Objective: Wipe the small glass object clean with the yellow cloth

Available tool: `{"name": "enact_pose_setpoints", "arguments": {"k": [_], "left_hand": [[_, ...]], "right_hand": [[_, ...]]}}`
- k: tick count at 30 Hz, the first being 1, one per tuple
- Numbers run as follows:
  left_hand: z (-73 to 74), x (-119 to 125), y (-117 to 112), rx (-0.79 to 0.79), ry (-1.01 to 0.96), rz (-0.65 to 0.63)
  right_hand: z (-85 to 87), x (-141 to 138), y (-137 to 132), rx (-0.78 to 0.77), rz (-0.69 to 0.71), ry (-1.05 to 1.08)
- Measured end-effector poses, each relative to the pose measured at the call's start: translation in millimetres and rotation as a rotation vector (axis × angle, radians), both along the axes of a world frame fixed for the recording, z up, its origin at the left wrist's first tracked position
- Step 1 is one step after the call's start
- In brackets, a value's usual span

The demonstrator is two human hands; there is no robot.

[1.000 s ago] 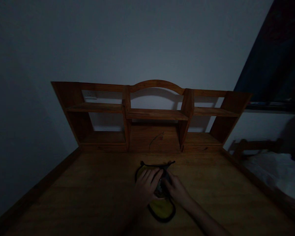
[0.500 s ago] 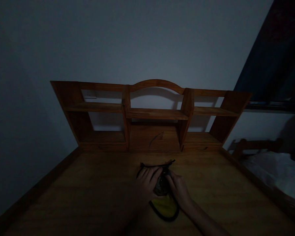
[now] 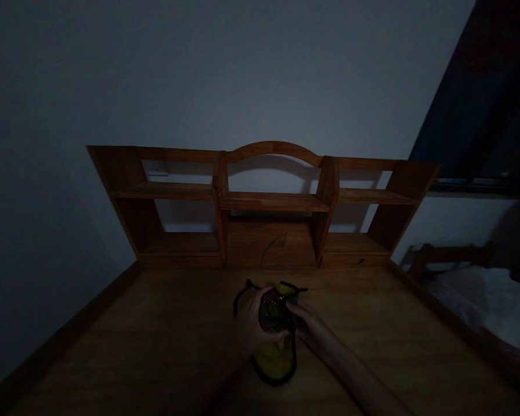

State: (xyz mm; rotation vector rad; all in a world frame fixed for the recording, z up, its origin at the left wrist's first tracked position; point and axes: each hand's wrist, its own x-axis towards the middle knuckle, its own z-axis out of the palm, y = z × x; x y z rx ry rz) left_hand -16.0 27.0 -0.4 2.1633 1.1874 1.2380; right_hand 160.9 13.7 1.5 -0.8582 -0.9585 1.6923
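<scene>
In dim light a yellow cloth piece with black edging [image 3: 277, 361] lies on the wooden desk [image 3: 156, 346]. My left hand [image 3: 252, 326] is curled around a small dark rounded object [image 3: 272, 309] held over the cloth. My right hand [image 3: 303, 323] presses against the object's right side with fingers closed on the cloth's black edge. Thin black loops of the cloth stick out beyond the hands toward the shelf. What the dark object is stays unclear.
A wooden hutch [image 3: 273, 199] with open shelves and an arched top stands at the desk's back against a pale wall. A white wall socket [image 3: 156, 169] shows behind its left bay. To the right are a bed with white bedding [image 3: 485, 306] and a dark window.
Both hands have lifted and shifted slightly left. The left hand went from lying flat on the cloth to wrapping around the dark object, and the cloth's far end has bunched up.
</scene>
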Motion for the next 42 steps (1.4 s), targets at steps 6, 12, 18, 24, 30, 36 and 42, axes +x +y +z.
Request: {"name": "enact_pose_setpoints", "arguments": {"k": [6, 12, 18, 24, 30, 36, 42], "left_hand": [[-3.9, -3.9, 0.2, -0.041, 0.100, -0.028], [-4.3, -3.4, -1.5, 0.143, 0.250, -0.081], [-7.1, -0.2, -5.9, 0.243, 0.351, -0.067], [2.9, -1.2, -11.0, 0.245, 0.412, -0.101], [3.8, 4.3, -17.3, 0.251, 0.328, -0.157], [7.4, 10.8, -18.7, 0.160, 0.274, -0.143], [0.3, 13.2, -19.5, 0.133, 0.288, -0.060]], "right_hand": [[-5.2, 2.5, 2.9, 0.183, -0.006, -0.101], [-13.3, 4.8, 6.8, 0.362, -0.140, -0.351], [-10.3, 7.4, 1.8, 0.520, -0.254, -0.695], [5.8, 12.0, -8.0, 0.621, -0.248, -0.904], [5.7, 11.5, -5.6, 0.613, -0.307, -0.882], [5.4, 5.0, -4.4, 0.548, -0.342, -0.862], [2.8, 0.1, -3.3, 0.504, -0.277, -0.672]]}}
